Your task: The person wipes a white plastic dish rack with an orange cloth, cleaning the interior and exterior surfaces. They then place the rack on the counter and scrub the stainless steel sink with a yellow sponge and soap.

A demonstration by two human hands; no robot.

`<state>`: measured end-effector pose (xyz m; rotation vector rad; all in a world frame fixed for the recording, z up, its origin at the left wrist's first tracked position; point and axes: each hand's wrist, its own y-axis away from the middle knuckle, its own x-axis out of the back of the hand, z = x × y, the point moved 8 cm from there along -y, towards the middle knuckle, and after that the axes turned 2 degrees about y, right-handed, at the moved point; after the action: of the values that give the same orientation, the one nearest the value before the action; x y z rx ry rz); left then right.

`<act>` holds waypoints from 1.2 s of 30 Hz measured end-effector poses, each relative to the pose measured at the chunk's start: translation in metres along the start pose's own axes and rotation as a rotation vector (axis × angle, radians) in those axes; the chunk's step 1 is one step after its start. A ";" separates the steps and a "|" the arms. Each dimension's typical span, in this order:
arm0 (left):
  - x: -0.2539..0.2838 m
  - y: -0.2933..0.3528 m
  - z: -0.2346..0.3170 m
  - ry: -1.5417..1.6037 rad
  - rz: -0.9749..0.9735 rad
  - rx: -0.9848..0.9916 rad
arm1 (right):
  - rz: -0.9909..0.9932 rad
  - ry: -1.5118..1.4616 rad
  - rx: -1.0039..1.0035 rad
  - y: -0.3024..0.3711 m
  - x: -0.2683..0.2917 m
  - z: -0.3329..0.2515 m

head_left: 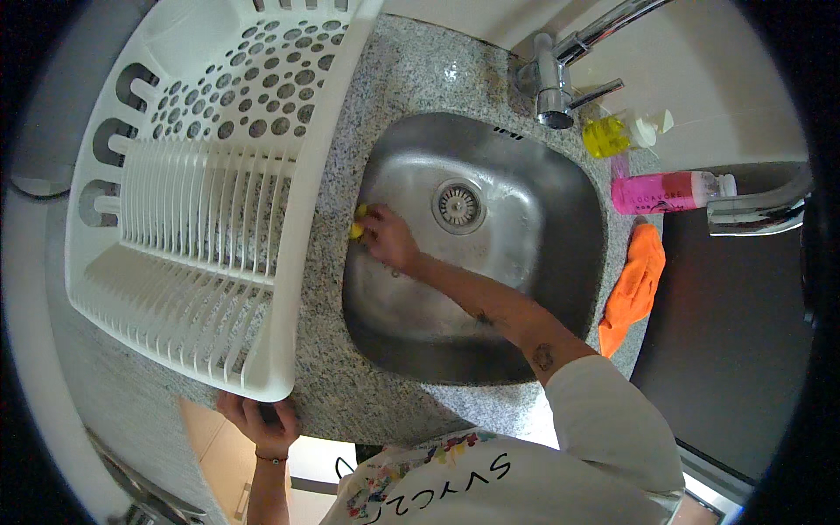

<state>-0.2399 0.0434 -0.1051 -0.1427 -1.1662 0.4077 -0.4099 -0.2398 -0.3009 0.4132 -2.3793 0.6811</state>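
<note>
My right hand [388, 238] reaches across the stainless steel sink [560, 271] to its left wall. Its closed fingers press a small yellow sponge [356, 229] against the rim there, and the hand mostly covers the sponge. At the near end of the white plastic dish rack [284, 350], my left hand [260, 420] is at the counter's front edge. Its fingers curl up against the rack's near rim, with the fingertips partly hidden by it. Slots and round holes show in the rack, with no dishes in it.
A chrome faucet [553, 87] stands behind the sink. To the right are a bottle of yellow liquid [605, 137], a pink bottle [656, 193] and an orange cloth [634, 284] at the counter edge. Speckled granite [337, 385] surrounds the sink, whose round drain strainer [458, 206] is uncovered.
</note>
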 end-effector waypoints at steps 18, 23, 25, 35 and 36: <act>0.002 -0.008 0.007 0.033 0.019 0.034 | 0.721 -0.414 -0.630 -0.090 0.103 0.004; 0.000 -0.007 0.003 0.053 0.031 0.017 | 0.489 -0.373 -0.416 -0.074 0.083 -0.020; 0.001 -0.005 0.004 0.010 -0.001 0.008 | 0.609 -0.311 -0.632 -0.096 0.112 0.017; 0.006 0.006 0.000 0.029 0.045 0.044 | 1.346 -0.674 -0.901 0.035 0.244 0.151; 0.005 0.000 0.002 0.034 0.047 0.021 | 1.372 -0.525 -0.801 0.021 0.232 0.146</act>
<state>-0.2404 0.0455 -0.0995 -0.1583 -1.1261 0.4570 -0.6652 -0.3332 -0.2577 -1.6631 -2.9058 0.0181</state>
